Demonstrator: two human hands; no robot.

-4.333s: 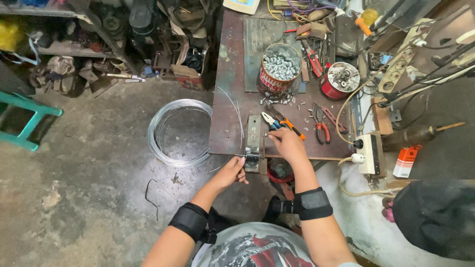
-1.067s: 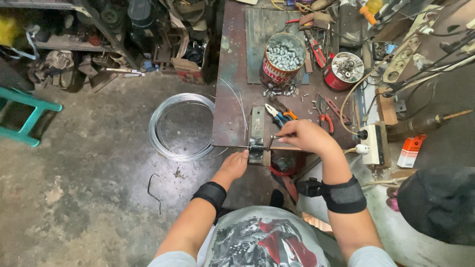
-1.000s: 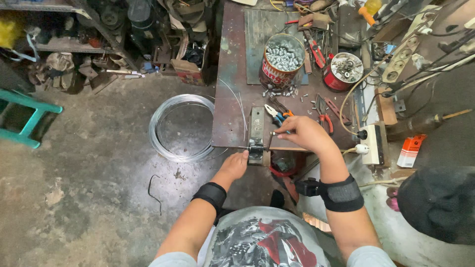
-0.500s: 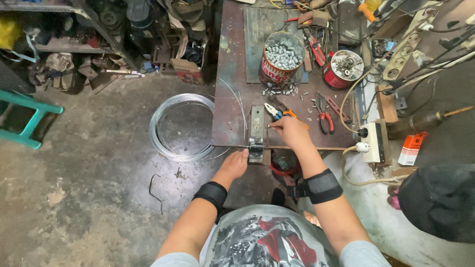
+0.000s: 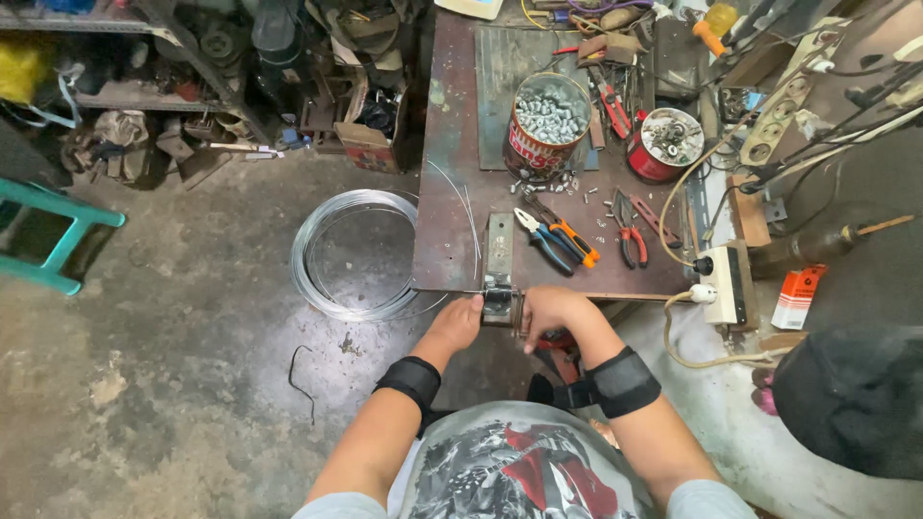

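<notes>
While my left hand [image 5: 458,322] and right hand [image 5: 544,308] grip the metal jig [image 5: 498,288] with closed fingers at the workbench [image 5: 447,192] edge, I see bare floor [image 5: 173,365] to the left.

Even, diffuse overhead light, moderately bright; shadows soft, upper left shelving dim; focus sharp at centre, wide-angle bending toward frame edges.

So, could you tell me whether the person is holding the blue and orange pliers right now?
No, the pliers lie untouched on the bench while the left hand and right hand grip the small metal jig at its edge.
</notes>
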